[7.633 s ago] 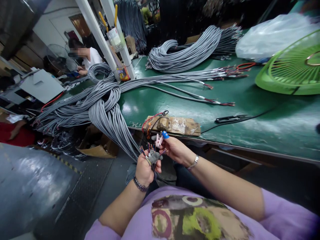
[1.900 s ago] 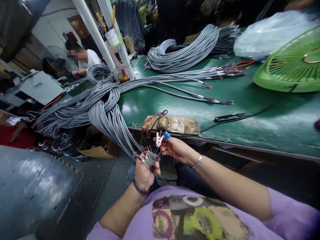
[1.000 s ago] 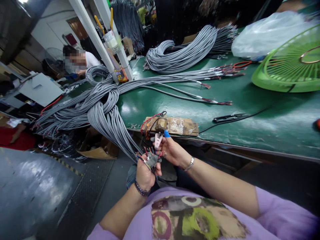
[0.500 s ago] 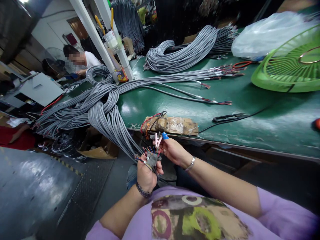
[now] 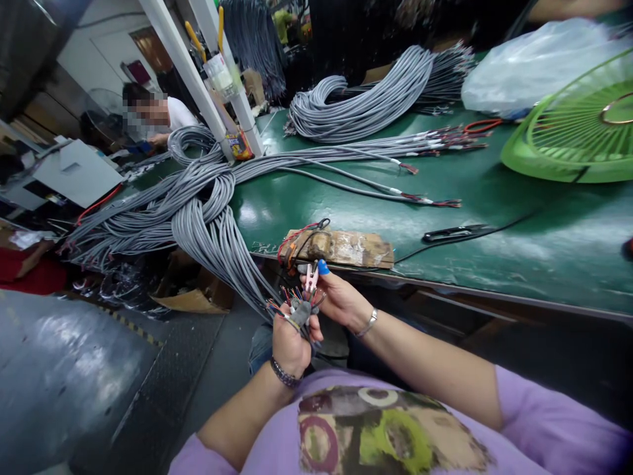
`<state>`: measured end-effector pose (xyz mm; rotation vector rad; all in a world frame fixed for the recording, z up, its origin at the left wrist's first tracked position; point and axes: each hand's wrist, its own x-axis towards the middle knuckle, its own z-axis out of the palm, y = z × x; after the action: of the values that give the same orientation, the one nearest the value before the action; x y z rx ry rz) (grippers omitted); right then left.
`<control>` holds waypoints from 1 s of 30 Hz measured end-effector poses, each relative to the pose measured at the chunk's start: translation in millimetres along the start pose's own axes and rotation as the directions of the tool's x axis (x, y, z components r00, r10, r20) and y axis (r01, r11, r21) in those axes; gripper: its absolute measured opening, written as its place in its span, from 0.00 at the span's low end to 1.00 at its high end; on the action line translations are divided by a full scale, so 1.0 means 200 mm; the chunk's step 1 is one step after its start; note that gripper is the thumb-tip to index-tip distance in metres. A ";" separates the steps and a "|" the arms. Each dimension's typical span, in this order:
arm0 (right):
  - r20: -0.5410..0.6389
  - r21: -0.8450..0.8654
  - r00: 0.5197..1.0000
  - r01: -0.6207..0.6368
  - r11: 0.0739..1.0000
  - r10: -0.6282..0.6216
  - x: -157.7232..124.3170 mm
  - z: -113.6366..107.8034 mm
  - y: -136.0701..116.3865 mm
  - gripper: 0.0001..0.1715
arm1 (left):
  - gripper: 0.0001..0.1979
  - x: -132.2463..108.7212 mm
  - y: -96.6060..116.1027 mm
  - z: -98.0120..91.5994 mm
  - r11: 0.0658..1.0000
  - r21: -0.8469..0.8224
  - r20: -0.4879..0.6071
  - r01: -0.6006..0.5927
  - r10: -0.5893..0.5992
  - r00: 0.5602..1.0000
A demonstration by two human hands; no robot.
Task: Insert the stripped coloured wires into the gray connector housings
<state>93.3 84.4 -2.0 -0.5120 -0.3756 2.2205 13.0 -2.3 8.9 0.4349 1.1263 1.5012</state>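
My left hand [image 5: 291, 346] is closed around the stripped ends of several grey cables [image 5: 299, 313], whose thin coloured wires fan out above the fingers. Just to the right, my right hand [image 5: 342, 298] pinches a small pink clip [image 5: 311, 278] that looks like a clothes peg. A blue finger cover [image 5: 323, 266] sits on a fingertip of that hand. The clip is held right over the wire ends; whether it touches them I cannot make out. From the left hand the grey cable lengths [image 5: 212, 244] run up onto the green bench.
On the bench [image 5: 277, 211] edge lies a worn wooden block [image 5: 361, 249] with red and black leads. Black thread snips [image 5: 455, 233], a green fan [image 5: 578, 132], a plastic bag [image 5: 534, 69] and a cable coil [image 5: 366, 105] lie beyond. A co-worker [image 5: 173, 115] sits far left.
My right hand has shifted slightly left, bringing the pink clip a little lower and nearer the wire ends. My left hand keeps its hold on the cables.
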 end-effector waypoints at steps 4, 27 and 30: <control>-0.017 -0.002 1.000 -0.012 1.000 0.012 0.00 -0.01 0.01 0.21 | 0.19 0.00 0.00 0.00 1.000 0.012 0.006 0.002 -0.002 1.000; -0.018 -0.168 0.998 0.055 0.984 -0.059 -0.05 0.00 -0.03 0.17 | 0.13 -0.01 0.01 -0.02 0.989 0.056 0.000 -0.135 0.135 0.991; -0.040 -0.160 0.997 0.066 0.985 -0.073 -0.04 0.01 -0.03 0.16 | 0.14 -0.01 0.01 -0.02 0.990 0.064 0.003 -0.122 0.122 0.993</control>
<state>101.2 81.0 3.8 -0.6237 -0.5411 2.1183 9.3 -4.9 8.1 0.5559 1.1691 1.5742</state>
